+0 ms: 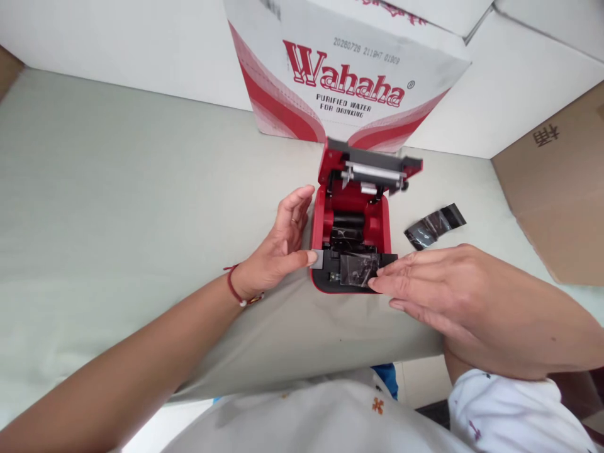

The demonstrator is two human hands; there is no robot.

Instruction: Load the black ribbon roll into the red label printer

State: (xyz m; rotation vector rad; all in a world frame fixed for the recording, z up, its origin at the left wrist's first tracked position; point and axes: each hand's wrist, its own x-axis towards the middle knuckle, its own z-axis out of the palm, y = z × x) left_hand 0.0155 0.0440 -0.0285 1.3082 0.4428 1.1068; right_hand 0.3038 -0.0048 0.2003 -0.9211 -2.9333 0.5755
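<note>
A small red-and-black label printer [318, 220] stands on the cloth with its lid [377, 167] raised. Inside lies a black roll [348, 220], and a glossy dark strip [358, 269] comes forward over the front panel. My left hand [287, 236] is at the printer's left side, fingers stretched out along the wall. Its thumb rests on the grey front corner [317, 258]. From the right, my right hand [434, 283] has its fingers close together on the strip's right edge. The thumb lies below them, and the fingers' undersides are hidden.
A loose, creased piece of dark film [435, 225] lies right of the printer. Behind stands a white-and-red water carton [349, 75]. A brown cardboard box [557, 182] is at the right. Pale green cloth [117, 189] covers the table, hanging over its near edge.
</note>
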